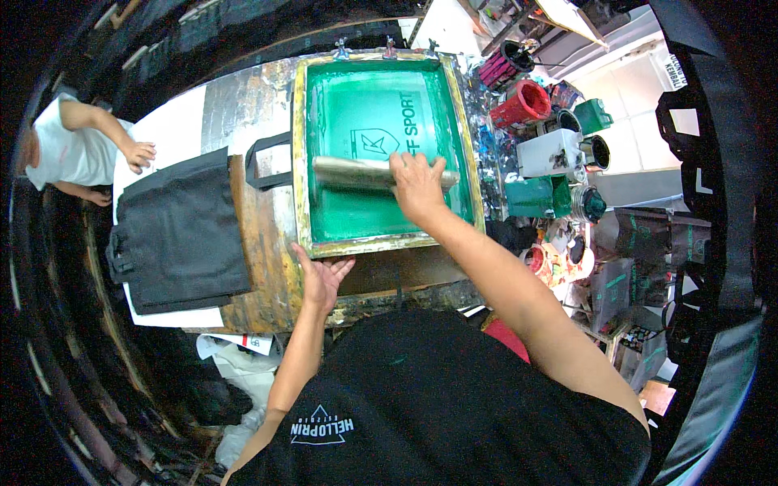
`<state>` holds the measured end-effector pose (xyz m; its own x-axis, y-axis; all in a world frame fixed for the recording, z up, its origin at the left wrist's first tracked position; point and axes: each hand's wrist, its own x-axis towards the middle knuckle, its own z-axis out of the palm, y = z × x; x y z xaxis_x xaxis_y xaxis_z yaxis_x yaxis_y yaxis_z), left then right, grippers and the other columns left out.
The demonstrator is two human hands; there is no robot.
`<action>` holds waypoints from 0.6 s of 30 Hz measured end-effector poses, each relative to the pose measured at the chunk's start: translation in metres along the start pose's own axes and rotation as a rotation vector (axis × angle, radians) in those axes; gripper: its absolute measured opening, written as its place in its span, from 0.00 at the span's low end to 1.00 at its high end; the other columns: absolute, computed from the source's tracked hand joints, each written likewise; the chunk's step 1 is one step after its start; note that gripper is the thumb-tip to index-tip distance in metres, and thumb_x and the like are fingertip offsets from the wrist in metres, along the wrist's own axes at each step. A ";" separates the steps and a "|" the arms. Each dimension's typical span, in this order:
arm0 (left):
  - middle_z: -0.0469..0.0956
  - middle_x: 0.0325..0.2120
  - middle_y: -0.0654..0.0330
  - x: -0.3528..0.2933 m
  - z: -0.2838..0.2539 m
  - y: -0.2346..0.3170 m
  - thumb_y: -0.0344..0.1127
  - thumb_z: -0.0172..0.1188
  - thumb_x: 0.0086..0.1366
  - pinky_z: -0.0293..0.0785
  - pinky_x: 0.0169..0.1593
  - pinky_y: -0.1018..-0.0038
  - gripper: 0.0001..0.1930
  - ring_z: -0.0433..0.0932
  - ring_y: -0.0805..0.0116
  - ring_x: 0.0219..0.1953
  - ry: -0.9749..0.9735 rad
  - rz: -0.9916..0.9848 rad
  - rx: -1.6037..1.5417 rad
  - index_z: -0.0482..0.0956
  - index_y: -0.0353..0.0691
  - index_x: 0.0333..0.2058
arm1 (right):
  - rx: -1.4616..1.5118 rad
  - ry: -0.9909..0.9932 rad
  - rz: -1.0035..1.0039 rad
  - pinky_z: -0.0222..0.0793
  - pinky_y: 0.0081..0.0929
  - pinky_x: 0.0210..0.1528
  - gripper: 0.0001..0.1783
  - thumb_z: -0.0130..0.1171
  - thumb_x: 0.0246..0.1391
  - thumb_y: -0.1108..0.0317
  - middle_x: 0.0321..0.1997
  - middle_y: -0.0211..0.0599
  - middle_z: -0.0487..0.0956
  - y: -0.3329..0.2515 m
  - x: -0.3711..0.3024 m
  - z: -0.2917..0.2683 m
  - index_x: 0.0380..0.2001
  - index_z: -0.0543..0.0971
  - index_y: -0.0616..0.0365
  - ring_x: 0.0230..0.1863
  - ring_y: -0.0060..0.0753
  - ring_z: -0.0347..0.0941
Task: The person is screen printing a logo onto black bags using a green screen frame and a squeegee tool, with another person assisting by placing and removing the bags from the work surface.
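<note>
My right hand [417, 188] is wrapped over the top of a long squeegee [348, 172], which lies crosswise on a green printing screen. Green ink covers the mesh [348, 97], with a dark shield design and lettering beyond the blade. The screen's yellowish, ink-stained frame [301, 162] rests on the table. Below its near left corner is my left hand [322, 282], palm up with fingers spread; the fingertips meet or nearly meet the frame edge. A black strap loop [258, 166] sticks out from the frame's left side; whatever it belongs to is hidden under the screen.
Black fabric bags [182, 235] lie on the left of the worn table [271, 275]. Beyond them, a person in a white shirt [77, 154] has one hand [139, 155] over the table. Metal clamps [390, 49] stand behind the frame. Ink containers, including a red bucket [519, 105], crowd the right.
</note>
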<state>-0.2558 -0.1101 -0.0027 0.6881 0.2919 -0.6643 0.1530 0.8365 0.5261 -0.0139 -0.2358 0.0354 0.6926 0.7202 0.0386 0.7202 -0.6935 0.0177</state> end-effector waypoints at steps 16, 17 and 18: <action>0.58 0.68 0.38 -0.013 0.027 0.012 0.85 0.34 0.61 0.73 0.63 0.51 0.63 0.71 0.44 0.63 0.136 0.003 0.010 0.36 0.31 0.73 | -0.018 0.079 -0.052 0.57 0.69 0.56 0.33 0.73 0.47 0.63 0.51 0.33 0.81 0.117 0.260 0.056 0.57 0.71 0.48 0.55 0.44 0.77; 0.56 0.70 0.39 -0.011 0.023 0.011 0.85 0.35 0.61 0.71 0.64 0.49 0.62 0.69 0.42 0.65 0.119 -0.013 -0.009 0.37 0.34 0.74 | -0.020 0.088 -0.089 0.57 0.70 0.56 0.35 0.74 0.46 0.62 0.51 0.33 0.82 0.125 0.272 0.059 0.58 0.71 0.48 0.55 0.44 0.77; 0.54 0.71 0.40 -0.009 0.020 0.012 0.85 0.36 0.61 0.70 0.64 0.48 0.61 0.67 0.40 0.66 0.104 -0.023 -0.032 0.38 0.36 0.74 | 0.016 0.042 -0.101 0.56 0.72 0.58 0.31 0.70 0.50 0.64 0.53 0.35 0.81 0.127 0.281 0.056 0.58 0.71 0.48 0.56 0.46 0.77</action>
<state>-0.2462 -0.1124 0.0203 0.6068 0.3180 -0.7285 0.1438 0.8574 0.4941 0.2744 -0.1209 -0.0072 0.6145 0.7849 0.0796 0.7870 -0.6169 0.0074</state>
